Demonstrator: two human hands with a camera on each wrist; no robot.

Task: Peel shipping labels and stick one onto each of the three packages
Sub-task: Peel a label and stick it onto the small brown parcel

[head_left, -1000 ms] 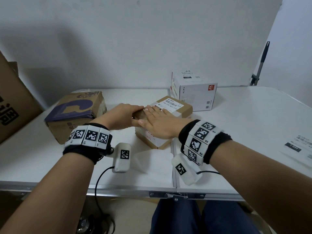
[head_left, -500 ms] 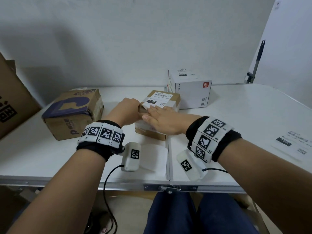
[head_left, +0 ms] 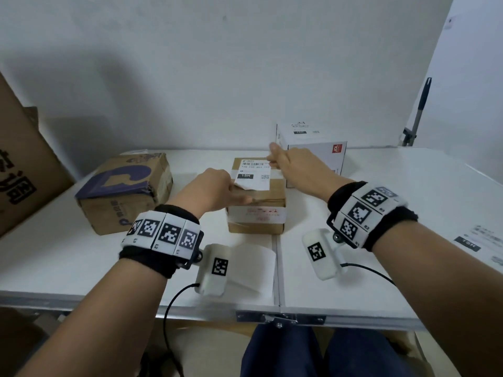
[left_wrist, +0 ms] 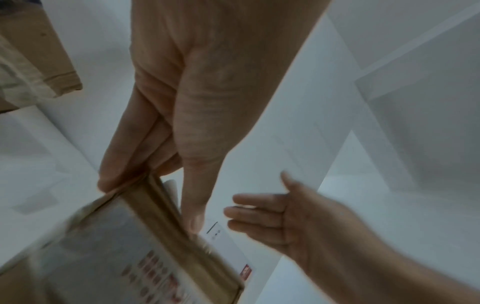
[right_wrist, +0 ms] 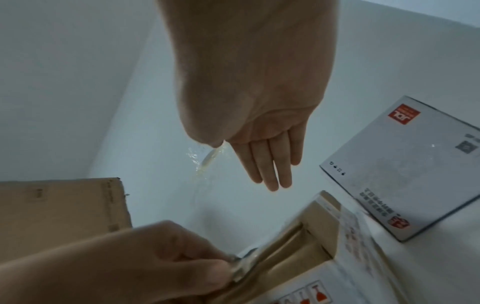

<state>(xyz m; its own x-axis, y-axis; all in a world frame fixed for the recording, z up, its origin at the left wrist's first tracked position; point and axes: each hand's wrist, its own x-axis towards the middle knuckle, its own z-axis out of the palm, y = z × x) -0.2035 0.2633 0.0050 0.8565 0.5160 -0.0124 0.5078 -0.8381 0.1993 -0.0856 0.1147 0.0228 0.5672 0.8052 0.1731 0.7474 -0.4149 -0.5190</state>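
Desk (head_left: 381, 213) in white spans my whole view, with a large cardboard carton (head_left: 24, 164) leaning at its far left edge. On it I see three packages: a brown box with purple print (head_left: 122, 191) at the left, a small brown box (head_left: 257, 210) in the middle, and a white box (head_left: 313, 148) just behind it to the right. The middle box carries a shipping label (head_left: 254, 174) on its top; the label's near left corner looks lifted off the cardboard. A label already sits on top of the white box too. My left hand (head_left: 215, 191) grips the small brown box at its left top edge, fingers down the side and thumb across the top. My right hand (head_left: 296, 167) hangs above the far right corner of that box with fingers straight and relaxed, grasping nothing. A blank backing sheet (head_left: 250, 265) lies near the front edge, and another printed label sheet (head_left: 479, 238) rests well apart at the right.
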